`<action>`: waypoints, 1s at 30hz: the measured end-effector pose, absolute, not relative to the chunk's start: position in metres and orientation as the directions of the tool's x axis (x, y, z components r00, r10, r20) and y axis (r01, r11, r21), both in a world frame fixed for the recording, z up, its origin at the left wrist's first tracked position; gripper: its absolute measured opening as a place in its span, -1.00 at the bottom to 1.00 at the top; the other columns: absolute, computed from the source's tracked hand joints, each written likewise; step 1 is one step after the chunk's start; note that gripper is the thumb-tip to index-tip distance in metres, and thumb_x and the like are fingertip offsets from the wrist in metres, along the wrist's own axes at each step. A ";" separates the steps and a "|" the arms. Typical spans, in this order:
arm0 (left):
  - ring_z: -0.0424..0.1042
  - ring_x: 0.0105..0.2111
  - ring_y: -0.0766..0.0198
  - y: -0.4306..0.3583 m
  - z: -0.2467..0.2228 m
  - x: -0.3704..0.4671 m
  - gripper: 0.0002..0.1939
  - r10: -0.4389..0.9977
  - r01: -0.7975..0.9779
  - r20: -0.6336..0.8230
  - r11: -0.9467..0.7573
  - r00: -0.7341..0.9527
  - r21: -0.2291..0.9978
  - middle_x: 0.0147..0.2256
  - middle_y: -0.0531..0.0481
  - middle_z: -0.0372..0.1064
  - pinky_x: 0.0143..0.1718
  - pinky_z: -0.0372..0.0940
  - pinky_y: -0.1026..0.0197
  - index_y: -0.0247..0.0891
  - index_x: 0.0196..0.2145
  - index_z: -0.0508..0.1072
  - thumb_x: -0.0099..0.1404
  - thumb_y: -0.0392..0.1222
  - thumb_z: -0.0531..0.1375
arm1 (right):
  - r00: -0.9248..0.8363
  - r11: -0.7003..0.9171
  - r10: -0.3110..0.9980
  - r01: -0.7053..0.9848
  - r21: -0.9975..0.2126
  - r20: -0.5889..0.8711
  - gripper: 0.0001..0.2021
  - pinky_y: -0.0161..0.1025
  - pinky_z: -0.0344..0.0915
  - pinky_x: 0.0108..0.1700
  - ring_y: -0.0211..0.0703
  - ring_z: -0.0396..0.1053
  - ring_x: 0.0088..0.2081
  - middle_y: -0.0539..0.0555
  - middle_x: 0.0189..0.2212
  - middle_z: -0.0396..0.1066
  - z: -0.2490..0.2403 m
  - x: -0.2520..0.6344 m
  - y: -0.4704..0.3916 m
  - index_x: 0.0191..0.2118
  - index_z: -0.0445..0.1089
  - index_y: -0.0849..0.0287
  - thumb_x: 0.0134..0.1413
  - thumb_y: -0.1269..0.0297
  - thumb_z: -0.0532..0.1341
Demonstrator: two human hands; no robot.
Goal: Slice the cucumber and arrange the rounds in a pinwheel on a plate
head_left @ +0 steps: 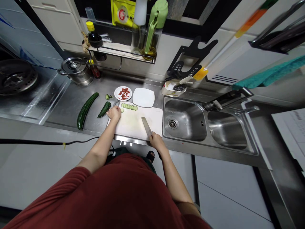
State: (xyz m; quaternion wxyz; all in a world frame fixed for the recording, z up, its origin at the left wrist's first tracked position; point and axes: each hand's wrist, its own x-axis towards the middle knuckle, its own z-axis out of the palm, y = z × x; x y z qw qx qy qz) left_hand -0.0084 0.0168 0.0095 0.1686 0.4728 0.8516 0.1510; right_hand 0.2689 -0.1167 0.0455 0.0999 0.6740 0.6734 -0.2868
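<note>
My right hand (156,141) is wrapped round the handle of a kitchen knife (146,126). Its broad blade points up and left above the white cutting board (152,119). At the board's left edge is my left hand (114,113), fingers curled together; what they hold, if anything, is hidden. Just right of those fingers lies a single cucumber slice (122,110). A row of overlapping cucumber slices (129,107) runs along the board's far edge. Left of my left hand rests a cut piece of cucumber (104,110), and farther left a long whole cucumber (87,111).
Behind the board stand a plate of chopped red pieces (124,93) and a white plate (143,97). Small green cucumber ends (107,96) lie nearby. A double sink (184,119) adjoins the board's right. A steel pot (77,71) and a bottle shelf (121,51) are at the back.
</note>
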 end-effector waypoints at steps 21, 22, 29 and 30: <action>0.25 0.04 -0.09 0.019 0.012 0.074 -0.58 0.994 0.903 -0.048 0.109 -0.098 0.416 0.01 -0.21 0.36 0.04 0.00 -0.08 -0.13 0.11 0.35 0.30 -0.13 0.04 | -0.044 -0.101 0.862 0.961 -0.257 -0.504 -0.74 -0.29 0.15 -0.19 -0.06 0.42 -0.12 0.22 -0.17 0.49 0.047 0.274 -0.120 -0.09 0.33 0.22 0.32 0.27 -0.05; 0.24 0.05 -0.10 0.021 0.012 0.073 -0.57 0.993 0.908 -0.059 0.114 -0.099 0.403 0.02 -0.22 0.35 0.05 -0.01 -0.08 -0.13 0.11 0.35 0.30 -0.13 0.04 | -0.041 -0.105 0.861 0.961 -0.257 -0.506 -0.74 -0.29 0.15 -0.19 -0.06 0.42 -0.12 0.23 -0.17 0.49 0.047 0.274 -0.120 -0.09 0.33 0.22 0.32 0.27 -0.05; 0.23 0.04 -0.10 0.033 0.011 0.070 -0.62 0.992 0.926 -0.088 0.121 -0.096 0.359 -0.01 -0.24 0.35 0.07 -0.03 -0.11 -0.14 0.04 0.42 0.31 -0.10 0.03 | -0.032 -0.124 0.858 0.955 -0.269 -0.512 -0.73 -0.28 0.15 -0.19 -0.05 0.42 -0.12 0.23 -0.16 0.48 0.046 0.276 -0.124 -0.08 0.33 0.22 0.31 0.27 -0.06; 0.24 0.04 -0.10 0.034 0.010 0.070 -0.64 0.992 0.928 -0.084 0.116 -0.092 0.353 -0.02 -0.24 0.35 0.07 -0.03 -0.10 -0.14 0.01 0.43 0.31 -0.10 0.04 | -0.028 -0.128 0.858 0.955 -0.267 -0.512 -0.73 -0.28 0.15 -0.19 -0.05 0.42 -0.12 0.23 -0.16 0.48 0.046 0.276 -0.124 -0.08 0.33 0.22 0.31 0.27 -0.06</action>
